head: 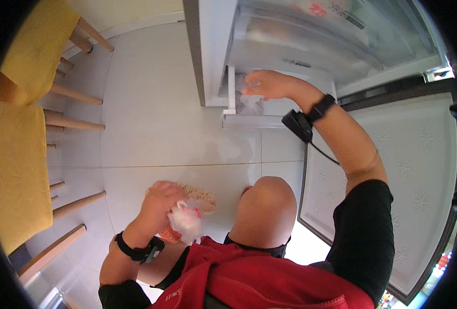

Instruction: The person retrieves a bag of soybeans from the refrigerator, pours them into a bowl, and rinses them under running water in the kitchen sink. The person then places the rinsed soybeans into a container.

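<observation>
My left hand [162, 201] is in front of my body, low on the left, gripping a bunch of plastic bags. One is a knotted white plastic bag [187, 223] with red print. Behind it is a clear bag of tan, lumpy food [198, 197], its kind unclear. Something orange [170, 234] shows below the white bag. My right hand [270, 84] reaches into a pulled-out freezer drawer [251, 121], its fingers spread over a cloudy plastic bag [251, 104] at the drawer's left end. The contents of that bag cannot be made out.
Above the low drawer sit translucent freezer drawers [290, 42] with packed bags inside. The freezer door [402, 154] stands wide to the right, beside my right arm. Chairs with yellow covers [18, 166] and wooden legs line the left. A black cable [325, 153] trails from my right wrist device [301, 124].
</observation>
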`<action>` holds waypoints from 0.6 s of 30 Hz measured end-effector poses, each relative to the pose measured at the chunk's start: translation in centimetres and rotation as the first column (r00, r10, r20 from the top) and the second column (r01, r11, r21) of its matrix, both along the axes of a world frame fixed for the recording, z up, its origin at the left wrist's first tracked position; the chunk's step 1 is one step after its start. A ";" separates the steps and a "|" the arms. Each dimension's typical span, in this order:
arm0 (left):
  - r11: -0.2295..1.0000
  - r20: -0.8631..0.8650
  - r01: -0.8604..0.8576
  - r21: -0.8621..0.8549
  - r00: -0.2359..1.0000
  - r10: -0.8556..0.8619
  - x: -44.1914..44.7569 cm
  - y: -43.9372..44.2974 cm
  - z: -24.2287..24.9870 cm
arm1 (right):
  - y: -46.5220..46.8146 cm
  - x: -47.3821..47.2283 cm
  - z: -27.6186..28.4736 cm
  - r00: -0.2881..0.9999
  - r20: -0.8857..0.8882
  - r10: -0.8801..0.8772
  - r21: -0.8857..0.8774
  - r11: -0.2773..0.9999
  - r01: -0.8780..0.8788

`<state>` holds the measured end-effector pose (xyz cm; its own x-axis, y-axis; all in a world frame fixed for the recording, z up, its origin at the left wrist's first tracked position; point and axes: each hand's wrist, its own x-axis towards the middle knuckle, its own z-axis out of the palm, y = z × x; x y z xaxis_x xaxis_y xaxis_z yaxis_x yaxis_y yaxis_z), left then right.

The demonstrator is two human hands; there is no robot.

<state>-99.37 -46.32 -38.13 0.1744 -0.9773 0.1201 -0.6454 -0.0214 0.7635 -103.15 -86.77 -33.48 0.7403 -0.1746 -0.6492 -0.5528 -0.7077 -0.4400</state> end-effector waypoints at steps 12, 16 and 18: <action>0.970 -0.070 -0.237 0.049 0.968 0.240 -0.9 4.9 -1.9 | -5.4 3.6 -9.5 0.867 -0.365 0.339 -0.447 0.753 -0.482; 0.956 -0.099 -0.292 0.016 0.951 0.292 0.2 5.2 -1.6 | -3.8 -1.1 -5.6 0.952 -0.061 0.301 -0.587 0.760 -0.278; 0.952 -0.107 -0.308 -0.004 0.946 0.305 0.7 4.9 -1.8 | -2.8 -3.7 -2.8 0.950 0.082 0.301 -0.622 0.760 -0.187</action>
<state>-98.72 -41.42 -39.91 0.4778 -0.8723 0.1041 -0.5269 -0.1897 0.8285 -106.81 -89.52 -36.32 0.8980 -0.2842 -0.3359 -0.2834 -0.9576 0.0525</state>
